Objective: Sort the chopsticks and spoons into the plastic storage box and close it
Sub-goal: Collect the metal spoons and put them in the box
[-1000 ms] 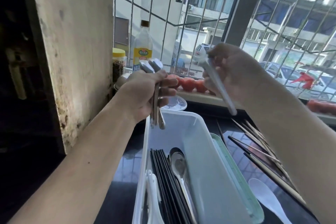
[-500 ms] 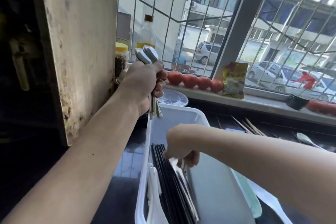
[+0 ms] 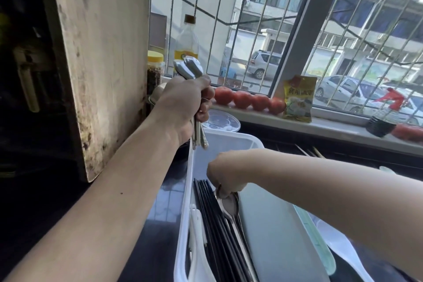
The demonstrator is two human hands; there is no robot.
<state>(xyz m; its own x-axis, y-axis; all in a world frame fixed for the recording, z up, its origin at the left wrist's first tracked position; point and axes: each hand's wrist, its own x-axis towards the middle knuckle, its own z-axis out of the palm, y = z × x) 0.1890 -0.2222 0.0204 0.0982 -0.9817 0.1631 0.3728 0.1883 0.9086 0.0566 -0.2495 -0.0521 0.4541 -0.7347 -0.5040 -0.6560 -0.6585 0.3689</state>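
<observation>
left hand (image 3: pixel 183 103): fist around spoon bundle (image 3: pixel 189 68), upright above box (image 3: pixel 231 142)
right hand (image 3: pixel 225 174): inside box, fingers pinching metal spoon (image 3: pixel 229 205)
black chopsticks (image 3: pixel 212 217): lying left of spoon

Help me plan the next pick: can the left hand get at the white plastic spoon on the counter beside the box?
Probably not: the left hand is full of metal spoons, and the box and right arm lie between it and the white plastic spoon.

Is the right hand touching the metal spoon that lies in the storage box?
Touching. The head view shows the right hand down in the storage box, its fingertips pressed on the bowl end of the metal spoon, no gap between them.
</observation>
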